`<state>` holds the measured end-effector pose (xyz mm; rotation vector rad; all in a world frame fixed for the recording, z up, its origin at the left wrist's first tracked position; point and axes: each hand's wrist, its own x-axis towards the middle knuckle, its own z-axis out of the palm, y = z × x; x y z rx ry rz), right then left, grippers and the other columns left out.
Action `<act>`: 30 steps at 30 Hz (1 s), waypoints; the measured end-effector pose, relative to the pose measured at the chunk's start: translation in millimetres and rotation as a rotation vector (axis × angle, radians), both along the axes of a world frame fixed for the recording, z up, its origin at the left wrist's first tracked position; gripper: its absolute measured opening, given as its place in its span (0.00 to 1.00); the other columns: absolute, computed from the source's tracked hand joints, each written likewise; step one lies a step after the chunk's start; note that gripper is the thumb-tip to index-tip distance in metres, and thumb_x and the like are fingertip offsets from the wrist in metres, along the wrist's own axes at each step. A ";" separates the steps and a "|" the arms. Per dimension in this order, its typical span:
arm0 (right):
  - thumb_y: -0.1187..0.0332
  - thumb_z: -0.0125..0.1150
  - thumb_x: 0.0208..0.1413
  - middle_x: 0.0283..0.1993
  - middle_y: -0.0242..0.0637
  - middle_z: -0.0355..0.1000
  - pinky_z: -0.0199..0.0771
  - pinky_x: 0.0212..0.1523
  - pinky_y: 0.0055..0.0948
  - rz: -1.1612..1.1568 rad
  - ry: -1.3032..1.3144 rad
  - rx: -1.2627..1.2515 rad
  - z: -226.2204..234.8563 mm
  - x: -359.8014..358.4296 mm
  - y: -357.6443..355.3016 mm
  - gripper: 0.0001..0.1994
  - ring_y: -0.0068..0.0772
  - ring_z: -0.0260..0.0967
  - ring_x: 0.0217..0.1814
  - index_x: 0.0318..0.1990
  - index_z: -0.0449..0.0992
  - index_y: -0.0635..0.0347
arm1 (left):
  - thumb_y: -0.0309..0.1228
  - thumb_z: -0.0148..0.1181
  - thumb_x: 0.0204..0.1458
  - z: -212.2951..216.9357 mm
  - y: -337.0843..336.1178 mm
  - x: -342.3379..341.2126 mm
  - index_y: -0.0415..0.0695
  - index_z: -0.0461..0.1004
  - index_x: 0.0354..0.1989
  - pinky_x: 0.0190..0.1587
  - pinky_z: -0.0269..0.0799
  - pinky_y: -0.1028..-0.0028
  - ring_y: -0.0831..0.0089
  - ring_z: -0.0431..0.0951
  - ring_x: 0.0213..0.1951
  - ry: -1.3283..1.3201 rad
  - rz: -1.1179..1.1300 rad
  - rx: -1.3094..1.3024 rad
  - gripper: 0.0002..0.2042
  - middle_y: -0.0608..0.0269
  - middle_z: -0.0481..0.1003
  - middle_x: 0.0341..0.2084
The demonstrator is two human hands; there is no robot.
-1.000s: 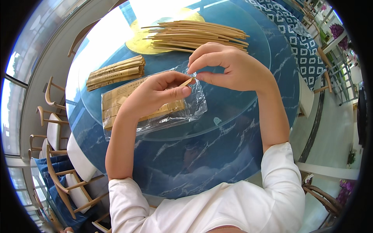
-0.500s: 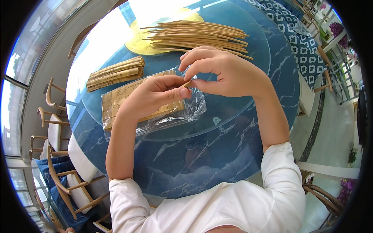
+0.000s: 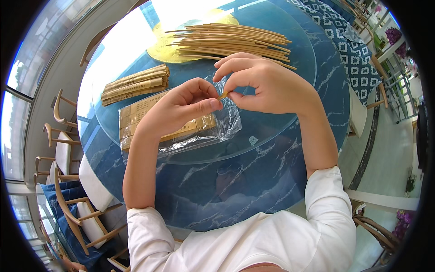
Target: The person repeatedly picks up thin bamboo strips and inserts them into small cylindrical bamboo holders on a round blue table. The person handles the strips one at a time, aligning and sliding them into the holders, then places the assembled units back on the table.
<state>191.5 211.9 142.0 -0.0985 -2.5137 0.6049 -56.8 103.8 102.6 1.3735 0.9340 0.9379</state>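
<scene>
A narrow tan paper sleeve (image 3: 223, 96) is pinched between my two hands; most of it is hidden by the fingers. My left hand (image 3: 190, 102) grips it between thumb and curled fingers, above a clear plastic bag (image 3: 229, 124) of flat tan paper sleeves (image 3: 136, 115). My right hand (image 3: 267, 86) pinches the other end with thumb and forefinger, its remaining fingers raised and bent. Beyond the hands lies a loose pile of long wooden chopsticks (image 3: 235, 41). Left of them sits a row of printed tan paper sleeves (image 3: 136, 85), stacked lengthwise.
Everything rests on a round glass turntable (image 3: 276, 118) over a blue marbled table (image 3: 235, 195). A yellow round mat (image 3: 163, 50) lies partly under the chopsticks. Wooden chairs (image 3: 68, 149) stand at the left, and a patterned cloth (image 3: 358, 59) covers another table at the far right.
My right thumb and forefinger have closed together on the sleeve's end. More of the sleeve shows between the hands, and my left fingers have shifted slightly.
</scene>
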 end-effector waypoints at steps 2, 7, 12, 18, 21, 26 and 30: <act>0.74 0.69 0.56 0.48 0.42 0.82 0.81 0.56 0.38 -0.014 0.006 0.017 -0.6 -0.5 -1.0 0.04 0.44 0.79 0.53 0.36 0.86 0.65 | 0.38 0.69 0.67 2.3 -0.7 0.9 0.40 0.76 0.55 0.55 0.82 0.74 0.72 0.85 0.53 0.050 0.018 -0.007 0.16 0.58 0.82 0.45; 0.73 0.69 0.57 0.45 0.40 0.82 0.81 0.56 0.40 -0.062 -0.043 0.101 0.3 -0.4 -2.3 0.04 0.44 0.79 0.51 0.37 0.86 0.63 | 0.39 0.70 0.66 7.3 -3.7 4.1 0.40 0.76 0.55 0.53 0.82 0.76 0.74 0.85 0.51 0.192 0.069 0.014 0.18 0.58 0.82 0.45; 0.73 0.68 0.58 0.42 0.40 0.84 0.81 0.56 0.41 -0.047 0.009 0.066 -1.3 -2.9 -4.4 0.05 0.44 0.80 0.49 0.39 0.87 0.61 | 0.39 0.70 0.66 8.8 -3.7 2.1 0.39 0.76 0.56 0.52 0.82 0.76 0.74 0.84 0.50 0.225 0.074 0.027 0.19 0.58 0.82 0.46; 0.75 0.71 0.56 0.43 0.43 0.83 0.78 0.64 0.44 -0.041 -0.007 0.082 1.8 -2.4 -8.6 0.04 0.46 0.81 0.55 0.39 0.86 0.58 | 0.41 0.72 0.64 11.8 -6.0 3.3 0.40 0.77 0.55 0.49 0.82 0.77 0.74 0.85 0.47 0.236 0.096 0.055 0.19 0.58 0.82 0.44; 0.75 0.73 0.55 0.44 0.44 0.83 0.75 0.70 0.48 -0.051 -0.015 0.097 3.2 -2.3 -10.6 0.05 0.46 0.81 0.57 0.38 0.85 0.57 | 0.40 0.72 0.64 12.3 -5.4 1.7 0.40 0.78 0.53 0.47 0.81 0.78 0.75 0.84 0.46 0.260 0.084 0.045 0.18 0.59 0.83 0.42; 0.75 0.73 0.55 0.44 0.43 0.84 0.74 0.72 0.50 -0.066 -0.009 0.152 3.9 -2.9 -14.5 0.04 0.45 0.82 0.54 0.37 0.84 0.56 | 0.39 0.72 0.65 13.4 -7.5 2.2 0.40 0.79 0.49 0.42 0.75 0.79 0.80 0.78 0.40 0.214 0.093 0.032 0.15 0.66 0.80 0.37; 0.75 0.71 0.55 0.38 0.40 0.83 0.78 0.64 0.43 -0.071 0.036 0.150 1.0 -3.5 -16.0 0.02 0.42 0.81 0.48 0.36 0.85 0.57 | 0.37 0.72 0.65 17.6 -9.7 3.9 0.39 0.80 0.48 0.41 0.72 0.80 0.82 0.76 0.38 0.195 0.111 0.018 0.14 0.69 0.79 0.35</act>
